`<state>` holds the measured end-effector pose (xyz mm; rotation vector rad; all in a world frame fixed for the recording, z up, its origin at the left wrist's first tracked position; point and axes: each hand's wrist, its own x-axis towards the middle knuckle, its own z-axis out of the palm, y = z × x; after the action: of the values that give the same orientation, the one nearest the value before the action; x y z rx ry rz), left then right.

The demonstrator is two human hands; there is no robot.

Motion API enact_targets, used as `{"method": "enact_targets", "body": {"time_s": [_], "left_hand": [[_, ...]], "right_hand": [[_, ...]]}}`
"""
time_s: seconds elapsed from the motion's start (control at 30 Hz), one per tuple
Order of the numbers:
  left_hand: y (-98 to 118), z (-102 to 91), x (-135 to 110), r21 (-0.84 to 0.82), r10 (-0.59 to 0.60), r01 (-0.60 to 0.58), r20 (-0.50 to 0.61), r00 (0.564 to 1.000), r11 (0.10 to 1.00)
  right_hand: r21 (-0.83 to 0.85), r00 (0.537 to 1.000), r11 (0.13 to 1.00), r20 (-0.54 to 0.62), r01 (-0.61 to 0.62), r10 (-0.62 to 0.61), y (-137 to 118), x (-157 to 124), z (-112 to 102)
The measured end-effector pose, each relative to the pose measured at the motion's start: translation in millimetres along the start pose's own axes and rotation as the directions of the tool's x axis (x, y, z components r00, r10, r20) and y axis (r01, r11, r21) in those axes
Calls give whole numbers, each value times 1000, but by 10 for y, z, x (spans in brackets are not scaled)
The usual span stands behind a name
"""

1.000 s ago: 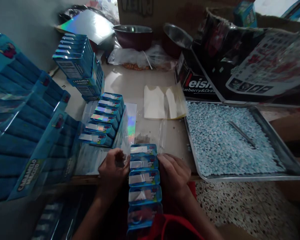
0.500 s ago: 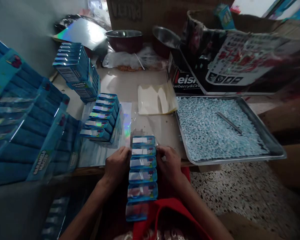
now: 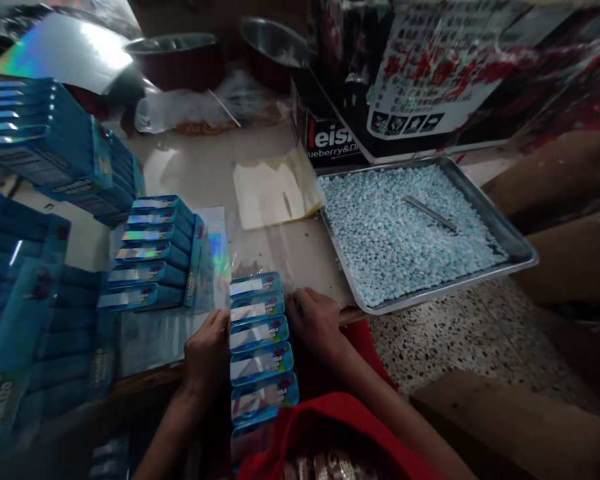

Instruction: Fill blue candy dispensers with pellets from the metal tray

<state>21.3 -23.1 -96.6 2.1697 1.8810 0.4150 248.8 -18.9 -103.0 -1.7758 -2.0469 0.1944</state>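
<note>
A row of small blue candy boxes [image 3: 260, 332] with clear windows runs from the table's edge back over my lap. Against the row's left side, my left hand [image 3: 206, 350] is closed, its fingertips partly hidden by the boxes. My right hand [image 3: 314, 321] grips the opposite side near the far end, fingers curled. The nearest box is partly covered by red cloth [image 3: 340, 417]. Left of my hands, a similar set of blue boxes [image 3: 147, 257] sits in its display tray on a shiny clear sheet [image 3: 153, 340].
On the right, a metal tray [image 3: 523, 257] holds light-blue pellets and a metal strip [image 3: 430, 212]. A paper stack [image 3: 263, 193] lies mid-table. More blue boxes [image 3: 40, 140] are piled at left. Behind stand metal bowls [image 3: 175, 63], a clear bag [image 3: 165, 110] and a black carton [image 3: 340, 87].
The view has turned to the right and moved closer, so the table things appear farther left. Both hands stay at the sides of the row of boxes.
</note>
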Motion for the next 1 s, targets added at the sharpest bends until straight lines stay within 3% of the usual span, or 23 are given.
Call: {"method": "enact_targets", "body": {"time_s": [0.1,0.2,0.33,0.43,0.53,0.6,0.8,0.93,1.0], "left_hand": [[-6,12,-10,-15,-29,29,8,1000,999],[-9,-30,17,-100,-6,14,78,997,995],[-30,-102,83,-199,108,-74,168,980,977],[-14,-115,79,-101,115,-102,137,984,990],[32,-95,29,113,-14,-3,148,989,994],[48,-68,-3,138,-56,37,136,989,990],[-24,-2,6,-68,-73,78,71,995,995],[26,-61,47,-319,-18,64,146,989,946],[107,-111,47,-408,-17,83,163,986,909]], "right_hand": [[7,978,999,204,43,-43,-21,94,-111],[35,916,999,398,42,-52,-19,234,-274],[105,830,989,539,103,-144,67,359,-446],[66,845,992,519,112,-130,136,345,-467],[-33,901,999,434,42,-24,142,282,-420],[-45,916,999,401,20,0,117,245,-380],[18,907,998,420,-57,44,78,303,-345],[115,853,993,519,-8,-54,132,383,-389],[159,851,987,515,26,-106,150,360,-426]]}}
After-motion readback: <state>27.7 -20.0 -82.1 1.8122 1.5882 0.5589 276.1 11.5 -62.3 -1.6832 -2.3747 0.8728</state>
